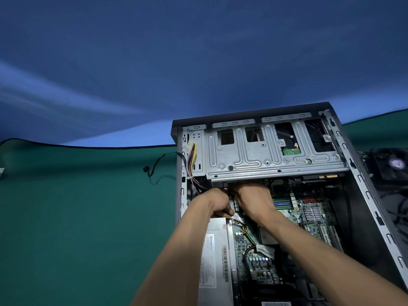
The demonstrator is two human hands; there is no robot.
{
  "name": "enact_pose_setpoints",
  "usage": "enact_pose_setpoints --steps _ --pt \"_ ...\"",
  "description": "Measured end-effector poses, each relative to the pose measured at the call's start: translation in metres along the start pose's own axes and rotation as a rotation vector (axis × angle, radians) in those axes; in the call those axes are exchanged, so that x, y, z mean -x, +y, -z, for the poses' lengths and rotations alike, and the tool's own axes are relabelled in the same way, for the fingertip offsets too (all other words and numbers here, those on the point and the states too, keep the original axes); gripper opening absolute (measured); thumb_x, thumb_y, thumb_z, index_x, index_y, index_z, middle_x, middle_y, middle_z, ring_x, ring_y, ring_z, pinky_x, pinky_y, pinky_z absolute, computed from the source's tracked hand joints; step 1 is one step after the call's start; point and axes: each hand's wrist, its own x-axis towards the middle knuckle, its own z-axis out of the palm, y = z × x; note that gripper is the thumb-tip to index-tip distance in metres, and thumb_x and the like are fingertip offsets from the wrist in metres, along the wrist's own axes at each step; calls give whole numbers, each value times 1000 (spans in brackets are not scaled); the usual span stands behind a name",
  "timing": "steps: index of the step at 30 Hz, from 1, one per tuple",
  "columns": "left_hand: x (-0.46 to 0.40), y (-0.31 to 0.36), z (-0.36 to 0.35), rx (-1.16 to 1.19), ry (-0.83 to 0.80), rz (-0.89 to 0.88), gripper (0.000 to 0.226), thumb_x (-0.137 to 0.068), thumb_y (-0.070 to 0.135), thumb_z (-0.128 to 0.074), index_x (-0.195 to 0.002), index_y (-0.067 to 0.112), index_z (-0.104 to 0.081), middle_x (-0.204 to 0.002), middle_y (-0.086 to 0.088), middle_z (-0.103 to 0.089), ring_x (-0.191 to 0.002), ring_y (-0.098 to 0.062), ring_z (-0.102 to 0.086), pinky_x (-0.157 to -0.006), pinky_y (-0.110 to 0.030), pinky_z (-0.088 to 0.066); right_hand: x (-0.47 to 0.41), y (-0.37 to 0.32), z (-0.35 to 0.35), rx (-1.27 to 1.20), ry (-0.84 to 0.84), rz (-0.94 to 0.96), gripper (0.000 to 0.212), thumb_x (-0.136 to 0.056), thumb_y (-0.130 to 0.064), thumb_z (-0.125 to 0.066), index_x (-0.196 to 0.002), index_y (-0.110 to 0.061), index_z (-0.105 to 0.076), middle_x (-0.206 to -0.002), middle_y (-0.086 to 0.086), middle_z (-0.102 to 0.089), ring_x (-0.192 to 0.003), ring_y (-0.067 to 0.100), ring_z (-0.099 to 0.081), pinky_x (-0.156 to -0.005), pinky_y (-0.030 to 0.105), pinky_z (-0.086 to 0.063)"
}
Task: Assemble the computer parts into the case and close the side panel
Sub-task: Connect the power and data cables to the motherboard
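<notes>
The open computer case (287,195) lies on its side on the tabletop (88,217), toward the right half, its far end close to the tabletop's back edge. Inside, the drive cage (265,151) spans the far end. Nearer than the cage lies the motherboard (309,217), and the power supply (214,261) sits along the case's left wall. A bundle of wires (191,160) hangs at the cage's left end. Both hands reach in just under the cage's near edge, the left hand (217,202) beside the right hand (251,199). A loose cable (159,166) lies on the tabletop left of the case. A fan (393,164) rests right of the case.
</notes>
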Motion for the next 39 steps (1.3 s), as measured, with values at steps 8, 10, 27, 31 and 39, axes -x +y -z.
enact_pose_setpoints --steps 8,10,27,31,39 --pt "2 1 -1 -26 -13 0 24 -91 -3 -55 -68 3 -56 -55 0 -62 -36 -3 -52 -39 -12 -39 -7 -3 7 -5 -36 -48 22 -92 -21 -48 -107 -21 -64 -104 9 -64 -93 30 -60 -65 26 -34" --pt "2 1 -1 -1 -2 2 24 -91 -4 -52 -69 2 -56 -42 4 -58 -32 -2 -51 -40 -13 -41 -9 -3 7 -12 -43 -59 23 -91 -20 -49 -108 -20 -64 -107 9 -63 -96 30 -59 -66 25 -33" --pt "0 -1 -9 -75 83 -85 23 -93 0 -47 -105 -12 -62 -91 -23 -64 -76 -27 -55 -83 -37 -49 -12 -13 5 -148 -39 -373 7 -84 -20 -58 -78 -17 -60 -87 6 -66 -90 28 -66 -63 23 -38" --pt "6 -2 -6 -208 192 -127 23 -88 2 -46 -100 -10 -62 -89 -22 -57 -77 -23 -48 -65 -27 -38 -11 -20 6 -144 -73 -368 8 -87 -16 -55 -88 -17 -63 -98 5 -68 -95 25 -66 -66 23 -38" --pt "58 -5 -5 -542 566 -337 24 -89 17 -47 -102 18 -68 -103 -2 -68 -96 -23 -61 -81 -31 -48 20 -19 7 -309 3 -115 26 -95 -21 -46 -108 -14 -66 -112 10 -66 -107 31 -56 -94 33 -41"
